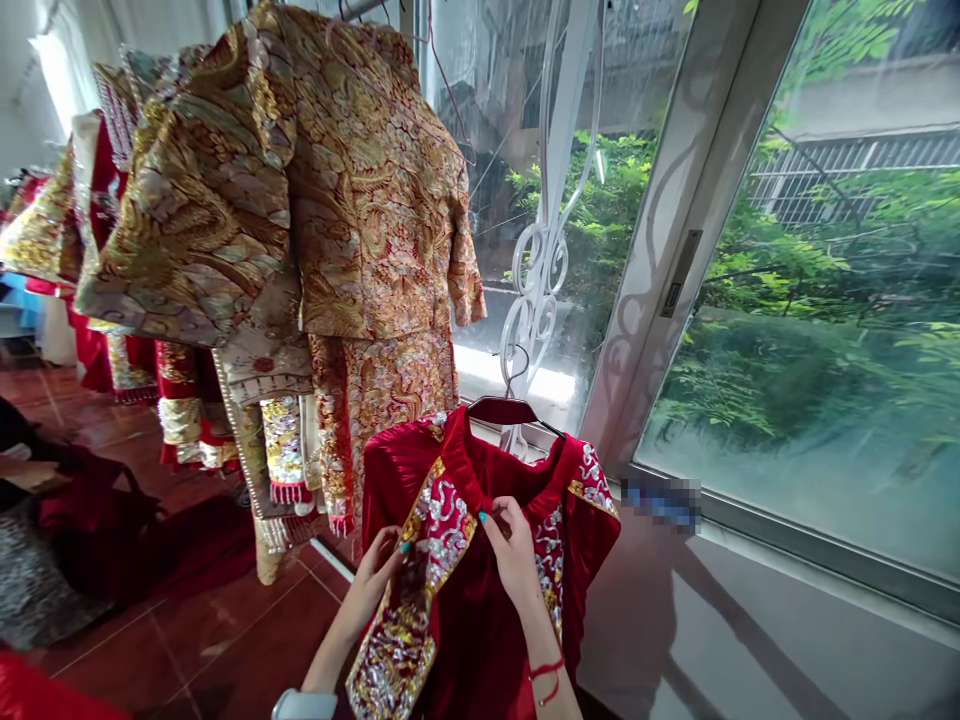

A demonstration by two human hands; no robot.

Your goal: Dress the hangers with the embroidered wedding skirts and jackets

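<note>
A red velvet jacket with silver and gold embroidered bands hangs in front of me on a dark hanger. At its embroidered front panel, my left hand is closed, with thumb and fingers pinching the gold-trimmed edge. Higher up and to the right, my right hand pinches the front edge just below the stand collar. The neck opening faces upward between the hanger's two shoulders. Dark red cloth shows between my hands, and the jacket's lower part runs out of the picture.
Gold embroidered garments hang from a rail at the left, close to the jacket. Behind it stands a white scrolled metal piece by the sliding window. Part of a person shows at the left edge, above the red tiled floor.
</note>
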